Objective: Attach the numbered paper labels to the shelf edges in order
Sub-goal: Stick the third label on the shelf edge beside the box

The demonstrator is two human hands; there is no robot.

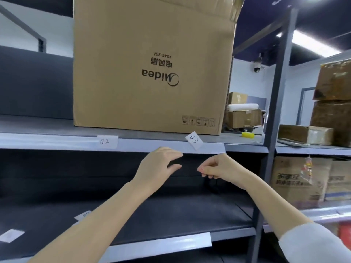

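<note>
A paper label marked 02 (107,141) sits flat on the upper shelf edge (57,143), under a pale glossy strip that runs along the edge. A label marked 03 (194,140) is further right on the same edge, tilted, with its top corner sticking up above the edge. My left hand (161,165) is just below the edge, left of label 03, fingers fairly straight with the tips at the lower lip. My right hand (214,168) hovers below the strip's right end, fingers curled, thumb against fingertips, nothing visible between them.
A big upside-down cardboard box (152,63) stands on the upper shelf behind the labels. Two more paper labels (82,215) (10,235) lie on the dark lower shelf. A grey upright post (273,111) bounds the bay; boxes (332,103) fill the neighbouring rack.
</note>
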